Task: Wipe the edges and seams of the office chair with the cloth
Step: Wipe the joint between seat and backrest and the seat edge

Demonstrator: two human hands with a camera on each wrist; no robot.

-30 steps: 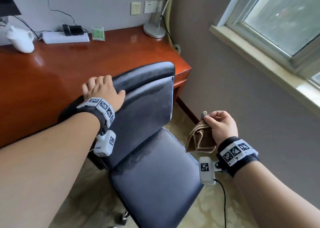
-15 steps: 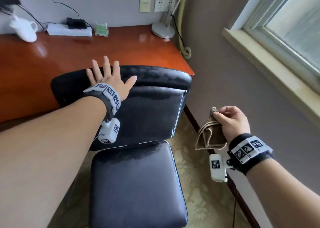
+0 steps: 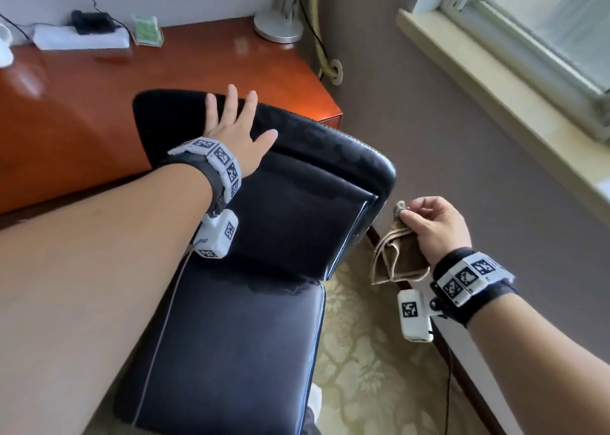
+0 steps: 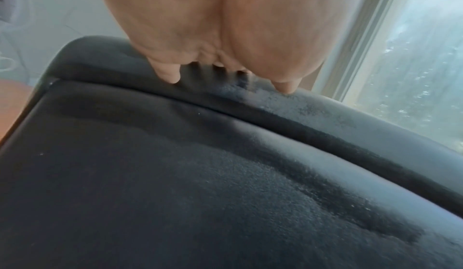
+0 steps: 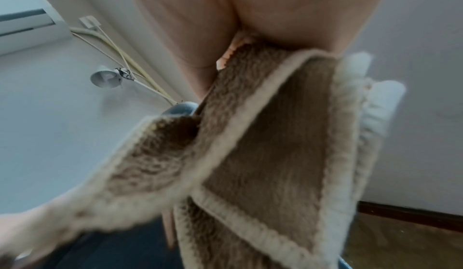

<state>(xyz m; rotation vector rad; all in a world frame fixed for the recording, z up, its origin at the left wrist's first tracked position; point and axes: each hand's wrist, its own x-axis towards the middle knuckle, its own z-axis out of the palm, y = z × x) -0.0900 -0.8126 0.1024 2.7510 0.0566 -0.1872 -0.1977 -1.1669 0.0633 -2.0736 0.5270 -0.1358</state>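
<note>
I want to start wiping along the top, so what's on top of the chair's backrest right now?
Only the left hand, fingers spread flat on the backrest's top edge. Whatever lies under the palm is hidden. The cloth hangs beside the chair.

Black wristbands [image 3: 475, 289] with white marker tags

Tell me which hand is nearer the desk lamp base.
Left. The left hand lies on the chair's top edge below the lamp base; the right hand holds the cloth farther away.
</note>
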